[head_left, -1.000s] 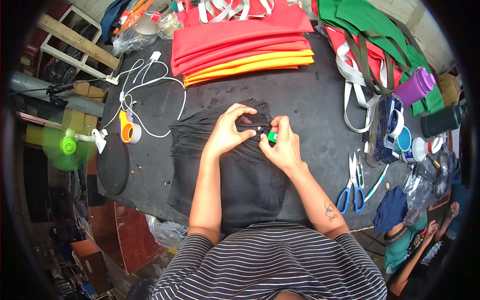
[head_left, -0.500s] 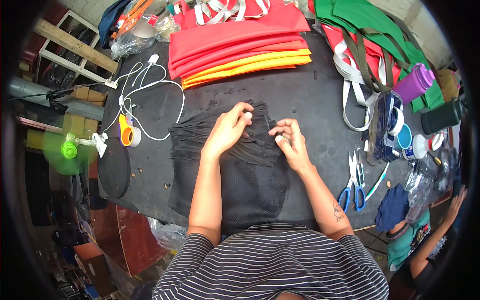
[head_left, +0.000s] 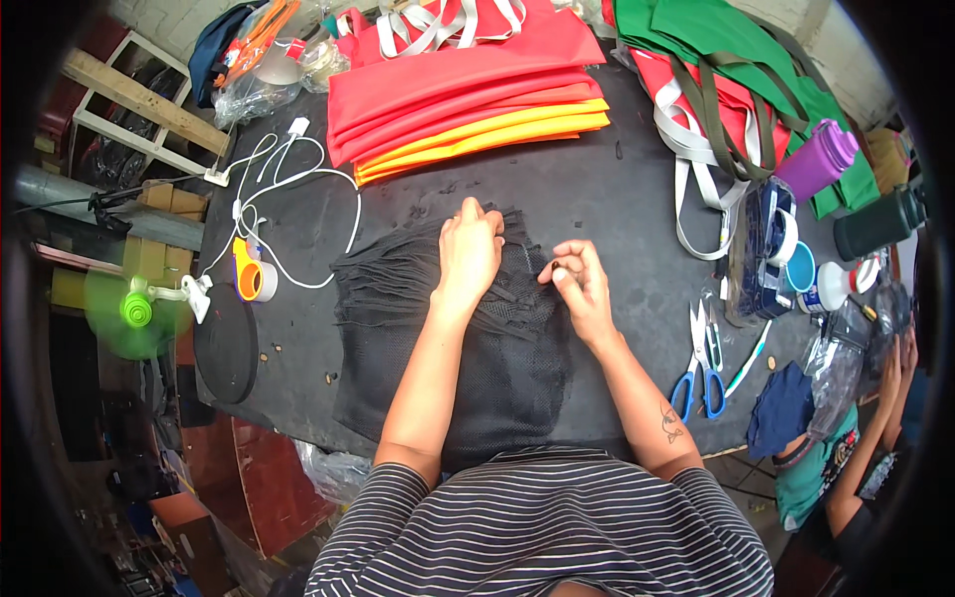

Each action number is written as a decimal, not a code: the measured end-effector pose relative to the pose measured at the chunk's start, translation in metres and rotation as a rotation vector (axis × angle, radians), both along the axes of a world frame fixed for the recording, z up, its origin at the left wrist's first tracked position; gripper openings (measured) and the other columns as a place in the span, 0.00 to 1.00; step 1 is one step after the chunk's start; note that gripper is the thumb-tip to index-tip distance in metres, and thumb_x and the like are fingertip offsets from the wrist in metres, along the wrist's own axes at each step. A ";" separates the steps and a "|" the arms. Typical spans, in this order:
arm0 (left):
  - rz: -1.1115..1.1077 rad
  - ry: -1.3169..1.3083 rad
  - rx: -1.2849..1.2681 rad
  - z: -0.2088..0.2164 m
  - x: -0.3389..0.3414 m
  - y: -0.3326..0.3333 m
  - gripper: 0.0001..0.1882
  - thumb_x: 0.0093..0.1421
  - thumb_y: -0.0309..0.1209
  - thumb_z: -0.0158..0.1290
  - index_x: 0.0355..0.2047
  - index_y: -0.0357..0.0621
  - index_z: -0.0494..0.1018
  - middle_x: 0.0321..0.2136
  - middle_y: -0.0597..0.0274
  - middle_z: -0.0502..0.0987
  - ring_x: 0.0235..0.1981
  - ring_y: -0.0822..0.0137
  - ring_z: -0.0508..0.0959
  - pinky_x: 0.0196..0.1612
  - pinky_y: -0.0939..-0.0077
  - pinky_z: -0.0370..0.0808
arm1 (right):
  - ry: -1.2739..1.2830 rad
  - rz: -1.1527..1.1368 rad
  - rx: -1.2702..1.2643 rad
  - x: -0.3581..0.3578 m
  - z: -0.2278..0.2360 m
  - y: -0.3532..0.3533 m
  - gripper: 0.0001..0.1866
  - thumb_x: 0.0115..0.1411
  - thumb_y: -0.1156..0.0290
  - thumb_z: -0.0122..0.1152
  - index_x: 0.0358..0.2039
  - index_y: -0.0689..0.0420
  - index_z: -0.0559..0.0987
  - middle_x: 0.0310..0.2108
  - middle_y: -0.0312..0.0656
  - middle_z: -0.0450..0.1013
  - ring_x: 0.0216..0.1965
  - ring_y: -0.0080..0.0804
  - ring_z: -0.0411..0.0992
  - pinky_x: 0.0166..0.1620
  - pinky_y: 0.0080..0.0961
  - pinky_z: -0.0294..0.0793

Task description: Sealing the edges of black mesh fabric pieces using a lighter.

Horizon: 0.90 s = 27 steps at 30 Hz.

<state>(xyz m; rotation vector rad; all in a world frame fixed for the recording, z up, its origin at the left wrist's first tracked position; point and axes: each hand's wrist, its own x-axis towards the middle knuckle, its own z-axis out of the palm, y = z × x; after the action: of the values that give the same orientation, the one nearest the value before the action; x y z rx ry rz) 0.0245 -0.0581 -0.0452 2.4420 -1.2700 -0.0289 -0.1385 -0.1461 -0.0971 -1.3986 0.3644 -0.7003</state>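
Black mesh fabric (head_left: 453,373) lies flat on the table in front of me, and a bundle of thin black strips (head_left: 388,261) is spread over its far part. Over the strips, my left hand (head_left: 470,251) is closed with its fingers curled in; whatever they grip is hidden beneath the hand. Beside the right edge of the bundle, my right hand (head_left: 582,284) holds thumb and fingers together in a pinch. A tiny dark bit shows at those fingertips, too small to name.
Folded red and yellow bags (head_left: 468,109) are stacked beyond the fabric. Blue-handled scissors (head_left: 701,368) lie to the right, near a purple bottle (head_left: 821,159). A white cable (head_left: 298,204), a tape roll (head_left: 259,281) and a spinning green fan (head_left: 137,308) are leftward. Another person's arm (head_left: 865,438) shows at right.
My left hand has turned and shifted slightly right and far, its fingers now curled closed. My right hand stays nearly in place, its fingertips drawn together. The other person's arms have moved.
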 end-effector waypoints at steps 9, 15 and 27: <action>-0.096 -0.092 -0.144 -0.002 -0.004 0.009 0.09 0.51 0.26 0.60 0.33 0.42 0.75 0.34 0.56 0.74 0.41 0.54 0.73 0.46 0.61 0.67 | 0.113 -0.125 0.049 0.027 0.009 -0.015 0.12 0.61 0.70 0.57 0.43 0.60 0.68 0.33 0.36 0.70 0.34 0.20 0.69 0.41 0.20 0.70; -0.096 -0.093 -0.086 -0.007 0.000 0.010 0.12 0.51 0.25 0.59 0.37 0.43 0.76 0.31 0.57 0.74 0.38 0.53 0.73 0.45 0.62 0.67 | 0.103 -0.117 0.044 0.029 0.007 -0.017 0.10 0.61 0.70 0.57 0.39 0.61 0.69 0.32 0.34 0.70 0.33 0.18 0.68 0.39 0.19 0.70; -0.040 0.599 -0.406 -0.001 0.004 0.015 0.12 0.57 0.25 0.57 0.42 0.35 0.76 0.32 0.59 0.80 0.35 0.70 0.77 0.42 0.75 0.74 | 0.275 -0.215 -0.415 0.046 0.019 -0.005 0.16 0.53 0.70 0.62 0.37 0.58 0.67 0.32 0.44 0.70 0.32 0.37 0.72 0.37 0.34 0.74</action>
<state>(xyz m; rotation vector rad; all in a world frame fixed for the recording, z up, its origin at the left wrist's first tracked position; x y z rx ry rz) 0.0281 -0.0434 -0.0465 1.8587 -0.9387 -0.4341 -0.0930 -0.1508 -0.0778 -1.8770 0.6188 -0.7895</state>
